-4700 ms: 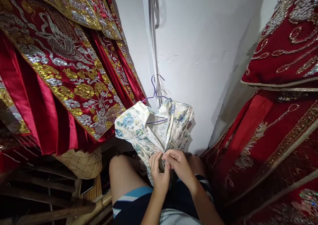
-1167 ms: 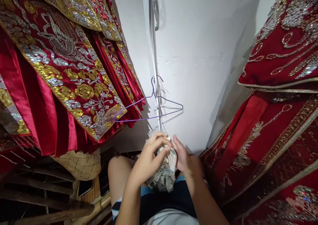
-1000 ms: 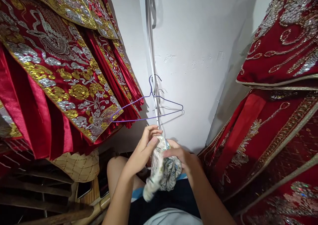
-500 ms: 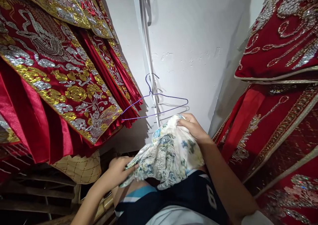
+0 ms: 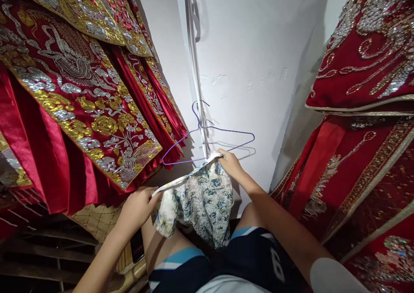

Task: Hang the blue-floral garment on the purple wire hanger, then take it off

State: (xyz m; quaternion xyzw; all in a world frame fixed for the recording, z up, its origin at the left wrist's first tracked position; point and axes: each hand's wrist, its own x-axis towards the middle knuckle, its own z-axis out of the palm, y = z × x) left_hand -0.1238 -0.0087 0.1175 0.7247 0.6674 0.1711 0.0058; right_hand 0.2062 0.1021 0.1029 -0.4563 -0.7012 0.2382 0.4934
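Note:
Stretched between my hands is a white garment (image 5: 203,198) with a blue, green and yellow floral print and a crinkled body; whether it is a top or a skirt I cannot tell. My left hand (image 5: 137,209) pinches one end of its pale upper edge, at the left. The opposite end of that edge is pinched in my right hand (image 5: 229,161), higher up and under the hanger. A thin purple wire hanger (image 5: 226,130) hangs by the wall, just above and behind the garment, apart from my left hand.
Red costumes with gold and silver sequins (image 5: 106,125) hang at the left. More beaded red garments (image 5: 365,69) hang at the right. A pale wall (image 5: 249,38) with a vertical strip (image 5: 190,38) stands ahead. A dark phone (image 5: 137,246) lies beside my left thigh on bamboo seating (image 5: 127,280).
The bunched garment has been spread out, its upper edge now drawn taut between my hands. My left hand has moved left, and my right hand has moved left too.

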